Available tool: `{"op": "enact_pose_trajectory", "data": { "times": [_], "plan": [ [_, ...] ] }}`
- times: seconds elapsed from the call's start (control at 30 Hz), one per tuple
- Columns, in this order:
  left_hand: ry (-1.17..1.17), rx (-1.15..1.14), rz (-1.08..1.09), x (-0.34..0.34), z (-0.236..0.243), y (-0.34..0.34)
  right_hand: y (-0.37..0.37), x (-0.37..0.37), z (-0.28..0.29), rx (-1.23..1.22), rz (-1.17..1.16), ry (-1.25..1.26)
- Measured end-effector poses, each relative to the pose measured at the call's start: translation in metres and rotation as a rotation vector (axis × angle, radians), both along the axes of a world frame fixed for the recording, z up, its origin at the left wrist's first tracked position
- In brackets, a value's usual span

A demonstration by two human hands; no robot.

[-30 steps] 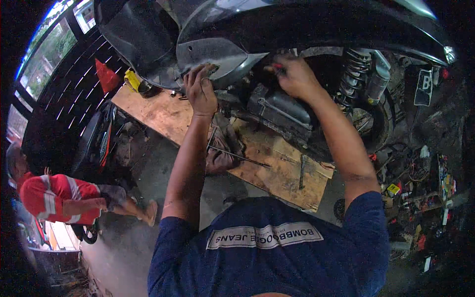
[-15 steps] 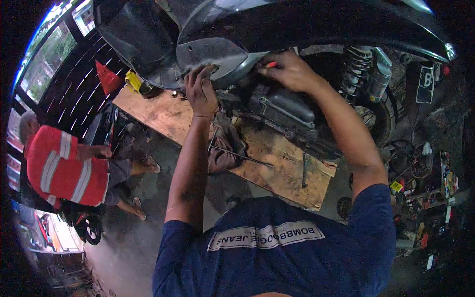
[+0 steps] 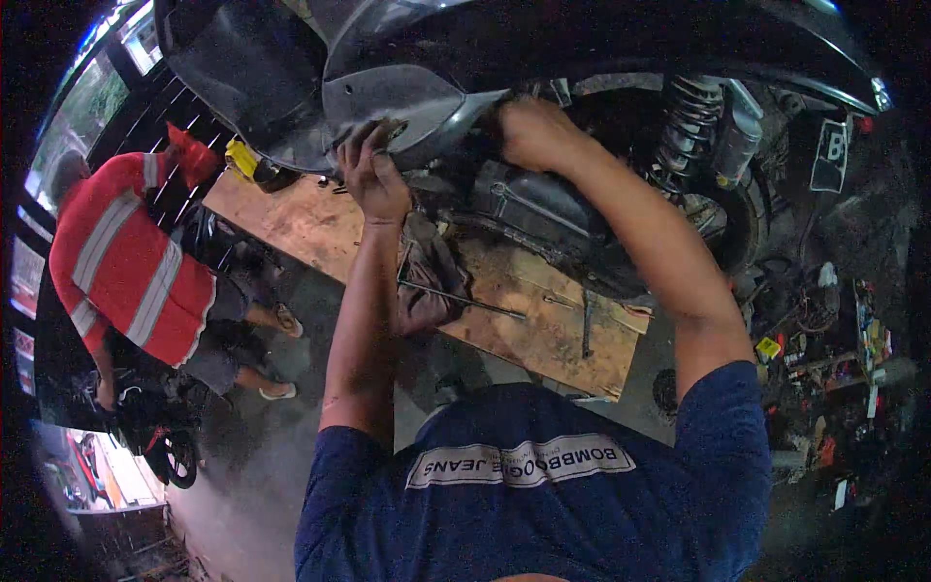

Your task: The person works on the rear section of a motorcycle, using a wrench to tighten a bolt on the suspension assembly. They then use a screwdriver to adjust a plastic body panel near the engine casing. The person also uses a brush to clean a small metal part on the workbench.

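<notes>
My left hand (image 3: 373,179) has its fingers bent over the lower edge of a grey side panel (image 3: 402,102) on a dark scooter. My right hand (image 3: 538,133) is closed like a fist beside the panel's right end, above the black engine cover (image 3: 548,201). Its fingertips are turned away and slightly blurred, so whatever it holds is hidden. Below my hands, a crumpled brown cloth (image 3: 427,281) lies on a wooden bench (image 3: 495,349). A long thin metal rod (image 3: 465,299) crosses the cloth, and a dark T-shaped tool (image 3: 587,325) rests on the wood to the right.
A shock absorber (image 3: 687,136) stands right of my right arm. Loose parts and tools clutter the floor at right. At left, a person in a red shirt (image 3: 136,252) stands by a small motorbike (image 3: 175,451). A yellow object (image 3: 242,158) sits at the bench's far end.
The red end of a tool showed from my right hand before; now it is out of sight. My left hand keeps its grip. The person at left has turned and lowered one arm.
</notes>
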State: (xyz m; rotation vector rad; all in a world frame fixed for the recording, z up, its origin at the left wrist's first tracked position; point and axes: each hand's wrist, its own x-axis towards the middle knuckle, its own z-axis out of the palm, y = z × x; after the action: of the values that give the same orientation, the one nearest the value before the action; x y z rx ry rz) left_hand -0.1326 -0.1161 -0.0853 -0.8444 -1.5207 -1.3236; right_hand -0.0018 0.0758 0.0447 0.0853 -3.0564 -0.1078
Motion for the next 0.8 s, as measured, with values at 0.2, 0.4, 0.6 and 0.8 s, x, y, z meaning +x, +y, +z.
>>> {"op": "enact_pose_trajectory", "data": {
  "times": [0.2,0.4,0.6,0.8],
  "plan": [
    [0.058,-0.105,0.025,0.007,0.01,-0.012,0.011,0.032,0.007,-0.134,0.127,0.239],
    [-0.005,-0.119,0.089,0.011,0.006,-0.011,0.004,0.067,0.03,-0.29,0.058,0.365],
    [-0.051,-0.067,-0.021,0.01,0.008,-0.007,0.01,0.05,-0.006,-0.124,0.088,0.405],
    [-0.05,0.037,-0.212,-0.001,0.001,-0.006,0.001,0.05,0.003,-0.178,-0.049,0.475]
  ]
}}
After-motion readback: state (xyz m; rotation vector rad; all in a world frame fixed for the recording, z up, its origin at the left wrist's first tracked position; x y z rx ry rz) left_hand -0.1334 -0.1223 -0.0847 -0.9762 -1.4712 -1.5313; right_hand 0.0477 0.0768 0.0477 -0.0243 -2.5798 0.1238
